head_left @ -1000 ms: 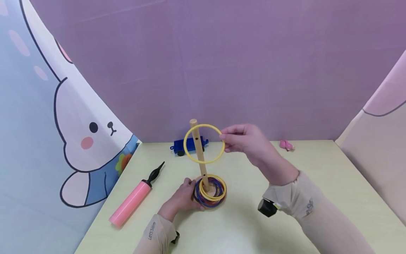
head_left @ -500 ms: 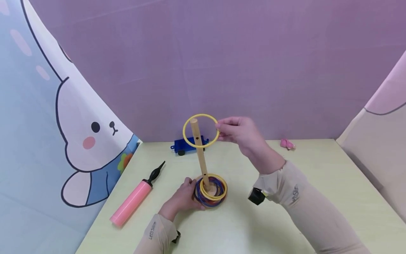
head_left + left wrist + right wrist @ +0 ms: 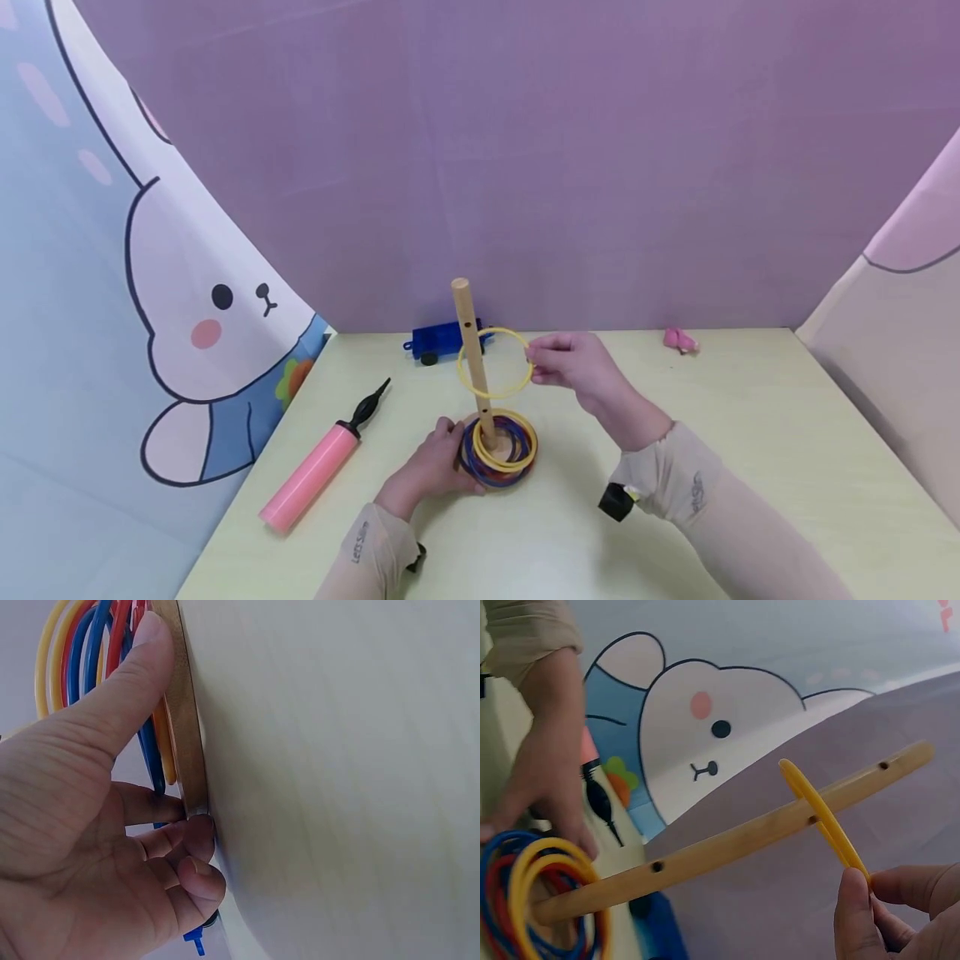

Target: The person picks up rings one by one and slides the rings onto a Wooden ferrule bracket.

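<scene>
A wooden ring toss stand has an upright peg (image 3: 474, 354) on a round base (image 3: 184, 712). My left hand (image 3: 427, 467) grips the base at its left edge, thumb on one side and fingers curled at the rim in the left wrist view. Several blue, red and yellow rings (image 3: 528, 450) lie stacked around the peg's foot. My right hand (image 3: 585, 371) pinches a yellow ring (image 3: 840, 832) between thumb and fingers. This ring is around the peg, partway down the shaft, and tilted in the right wrist view.
A pink hand pump (image 3: 311, 479) with a black nozzle lies on the table (image 3: 750, 433) at the left. Behind the peg stands a blue toy wagon (image 3: 437, 340). A small pink object (image 3: 680, 340) lies at the back right, by the purple backdrop (image 3: 600, 167).
The right hand lifts the yellow ring to the peg's top, then brings it down around the shaft. The left hand stays at the base.
</scene>
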The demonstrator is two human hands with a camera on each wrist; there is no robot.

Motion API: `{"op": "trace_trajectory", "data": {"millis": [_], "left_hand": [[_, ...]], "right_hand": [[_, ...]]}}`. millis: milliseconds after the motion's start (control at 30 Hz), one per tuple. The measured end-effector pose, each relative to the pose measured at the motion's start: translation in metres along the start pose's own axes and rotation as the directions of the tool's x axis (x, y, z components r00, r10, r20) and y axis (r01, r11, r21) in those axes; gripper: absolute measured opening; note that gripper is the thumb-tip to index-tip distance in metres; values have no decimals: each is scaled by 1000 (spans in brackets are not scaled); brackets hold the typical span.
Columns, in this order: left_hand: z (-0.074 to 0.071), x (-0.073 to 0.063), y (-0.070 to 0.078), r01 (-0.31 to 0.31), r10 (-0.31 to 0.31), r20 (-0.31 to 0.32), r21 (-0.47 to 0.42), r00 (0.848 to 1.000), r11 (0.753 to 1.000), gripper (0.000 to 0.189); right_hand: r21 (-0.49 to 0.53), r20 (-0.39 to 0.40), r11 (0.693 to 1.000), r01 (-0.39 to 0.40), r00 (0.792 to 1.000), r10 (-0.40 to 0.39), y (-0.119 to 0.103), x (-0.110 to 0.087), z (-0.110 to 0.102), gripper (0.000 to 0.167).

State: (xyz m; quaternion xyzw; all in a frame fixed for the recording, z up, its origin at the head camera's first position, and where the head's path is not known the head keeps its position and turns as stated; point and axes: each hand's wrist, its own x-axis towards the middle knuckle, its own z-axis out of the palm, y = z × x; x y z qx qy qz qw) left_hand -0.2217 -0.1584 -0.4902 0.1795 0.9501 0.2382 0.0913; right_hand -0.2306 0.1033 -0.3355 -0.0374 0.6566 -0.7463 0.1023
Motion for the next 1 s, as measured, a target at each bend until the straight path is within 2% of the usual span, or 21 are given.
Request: {"op": "trace_trajectory", "data": {"millis": [300,467,700,1000], "left_hand": [[2,1,0,-5,5,-3,-9,1000,1000,111],[3,1,1,-4,4,3,-16,1000,1000,111],[1,2,4,2,-1,14,-14,1000,1000,109],[1,0,1,42,-41,27,-29,999,999,112]], "right_hand": [[-61,-26,996,-62,998,61,66,2,-10,25],[-93,-42,991,-95,995,92,94,1,-11,23],[-115,-78,988,-104,992,95,115,-1,-13,21],[-190,-124,981,-33,992,10,123,-7,-23,23]]}}
